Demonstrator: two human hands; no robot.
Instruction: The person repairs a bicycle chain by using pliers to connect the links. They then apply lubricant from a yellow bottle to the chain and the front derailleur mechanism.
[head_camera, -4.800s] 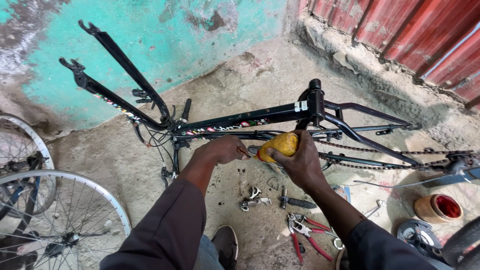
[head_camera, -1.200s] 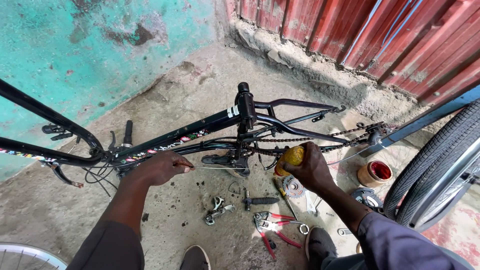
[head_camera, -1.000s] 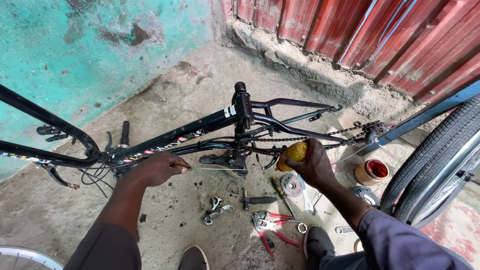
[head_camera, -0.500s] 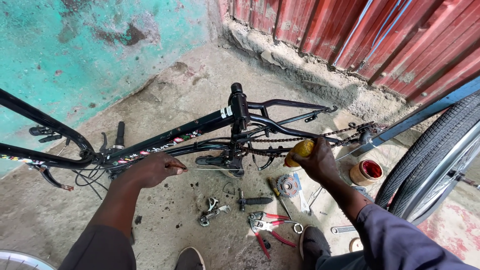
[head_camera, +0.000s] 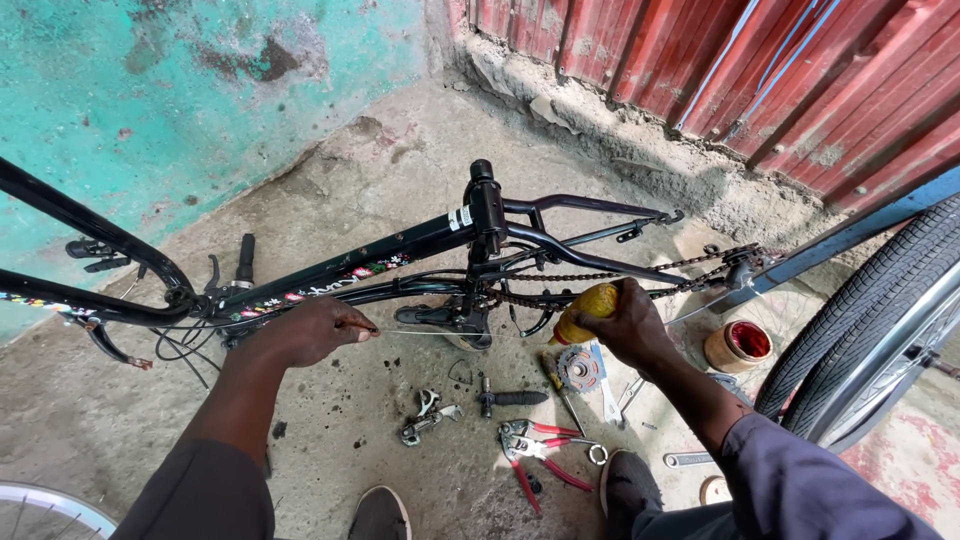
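hands: two, both the person's own, one on each side of the frame's middle.
left hand (head_camera: 305, 332): fingers curled shut, pinching a thin wire (head_camera: 425, 333) that runs level toward the cranks; knuckles just below the frame's lower tube.
right hand (head_camera: 630, 325): wrapped closed round one yellow bottle (head_camera: 586, 311), tilted, tip down near the chain.
bike frame (head_camera: 400, 250): one, black, wheel-less, lying across the concrete floor (head_camera: 400, 170); one seat tube stands up mid-picture, one decorated strip runs along the down tube.
chain (head_camera: 640, 272): one, draped from the cranks to the rear dropout, just beside the bottle.
pliers (head_camera: 540, 450): one pair, red handles, on the floor between the feet.
small parts: one derailleur piece (head_camera: 428, 418), one black-handled tool (head_camera: 512, 398), one toothed sprocket (head_camera: 577, 368), one flat spanner (head_camera: 688, 459), all loose on the floor near the pliers.
tin (head_camera: 737, 345): one, round, red inside, standing right of the right hand.
wheels: one tyred wheel (head_camera: 870, 310) at the right edge; one bare rim (head_camera: 40, 505) at the bottom-left corner.
shoes: two, at the bottom edge.
walls: one teal plaster, one red corrugated sheet.
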